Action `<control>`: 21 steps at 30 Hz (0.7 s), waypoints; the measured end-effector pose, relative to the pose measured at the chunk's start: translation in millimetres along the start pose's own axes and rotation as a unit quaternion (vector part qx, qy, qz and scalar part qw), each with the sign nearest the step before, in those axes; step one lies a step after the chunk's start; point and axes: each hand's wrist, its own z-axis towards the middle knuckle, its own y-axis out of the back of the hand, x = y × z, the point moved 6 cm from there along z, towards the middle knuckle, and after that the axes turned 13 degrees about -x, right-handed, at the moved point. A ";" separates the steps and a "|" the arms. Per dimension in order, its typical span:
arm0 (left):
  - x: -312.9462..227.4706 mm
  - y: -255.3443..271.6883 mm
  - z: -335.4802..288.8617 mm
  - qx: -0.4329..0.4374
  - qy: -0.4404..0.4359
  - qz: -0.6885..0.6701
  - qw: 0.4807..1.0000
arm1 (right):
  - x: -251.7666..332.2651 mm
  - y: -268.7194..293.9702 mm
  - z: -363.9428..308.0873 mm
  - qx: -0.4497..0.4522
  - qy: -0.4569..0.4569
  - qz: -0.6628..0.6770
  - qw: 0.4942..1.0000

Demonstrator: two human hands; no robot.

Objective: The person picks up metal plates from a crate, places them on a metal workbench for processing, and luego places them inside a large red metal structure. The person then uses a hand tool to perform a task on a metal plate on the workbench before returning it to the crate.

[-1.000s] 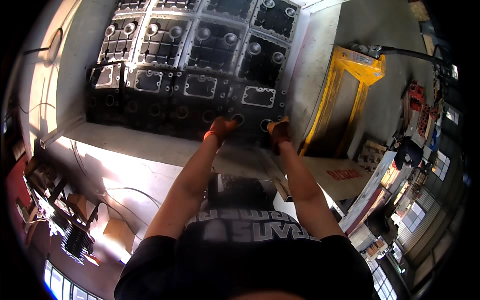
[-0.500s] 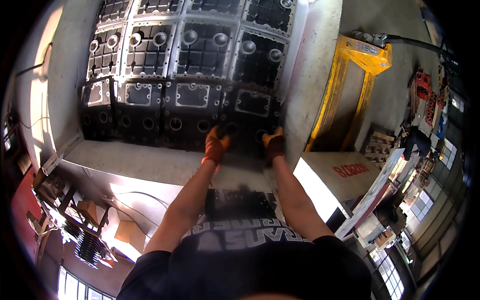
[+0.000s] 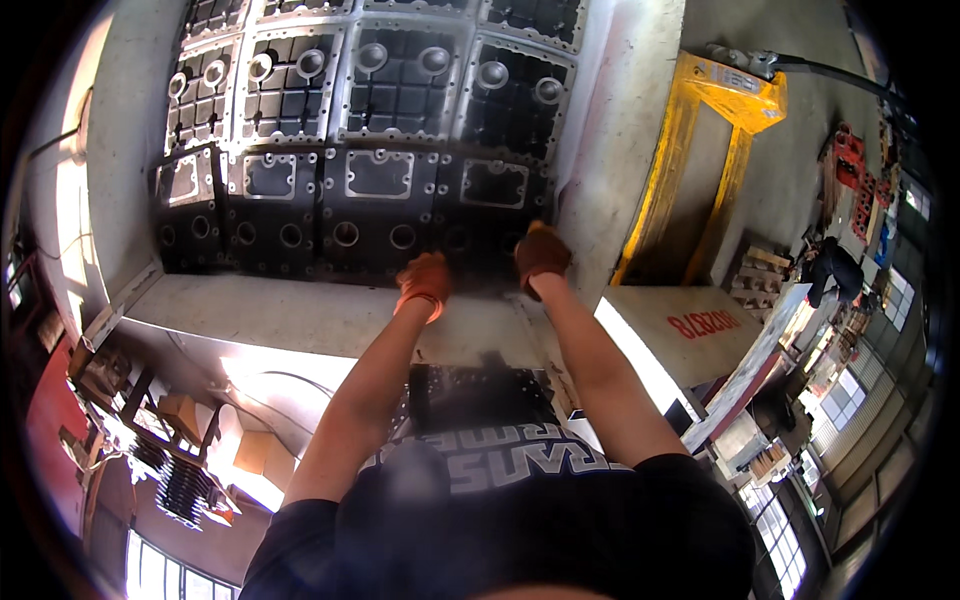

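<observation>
Both hands in orange gloves, up at frame centre, on the rightmost black casting (image 3: 490, 215) of the front row; left hand (image 3: 424, 281) curled against its lower front face, right hand (image 3: 541, 255) closed over its lower right edge; fingers wrapped rather than spread, tho how firm the grip is can't be told from this angle.

Casting sits at the right end of a row of four like pieces (image 3: 290, 215), dark w/ bright machined rims and round bores; behind them, upper part of frame, a second layer of bigger flat castings (image 3: 400, 70) laid side by side on the pale pallet base (image 3: 300, 320).

Progress, as a judgement: stack looks nearly built; front row full across, last piece at its spot or about there; what's left prob. is seating it flush w/ its neighbour and letting go. One more dark plate (image 3: 480, 395) shows low centre, near the person's chest, apart from the stack.

Yellow pallet truck (image 3: 700, 160) upper right; stacked boxes (image 3: 760, 275) right of it.
</observation>
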 end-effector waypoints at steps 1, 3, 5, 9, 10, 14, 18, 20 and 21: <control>6.7 6.8 -5.4 -0.010 -0.001 0.002 1.000 | 8.8 5.2 16.0 -0.071 0.055 0.024 0.996; 28.1 15.6 -13.5 -0.071 -0.022 -0.034 0.997 | 53.7 62.8 29.5 -0.115 0.160 -0.090 0.976; 48.0 29.4 -31.8 -0.115 -0.051 -0.043 0.991 | 57.3 39.4 46.0 -0.121 0.232 -0.114 0.958; 81.4 34.3 -76.6 -0.145 -0.073 -0.031 0.986 | 51.9 -2.6 54.7 -0.112 0.247 -0.141 0.952; 87.8 31.4 -87.1 -0.148 -0.073 -0.030 0.986 | 53.7 7.1 46.9 -0.057 0.224 -0.137 0.963; 82.0 62.7 -134.8 -0.203 -0.169 -0.050 0.963 | 58.7 112.4 -0.8 0.059 0.090 -0.050 0.993; 88.9 63.7 -147.4 -0.219 -0.196 -0.117 0.949 | -14.5 160.6 -41.5 -0.292 0.188 0.072 0.935; 93.1 63.5 -147.8 -0.258 -0.222 -0.160 0.927 | -64.6 203.7 -90.3 -0.357 0.141 0.252 0.888; 94.5 58.4 -144.9 -0.276 -0.237 -0.185 0.913 | -90.1 231.1 -127.0 -0.327 0.043 0.422 0.845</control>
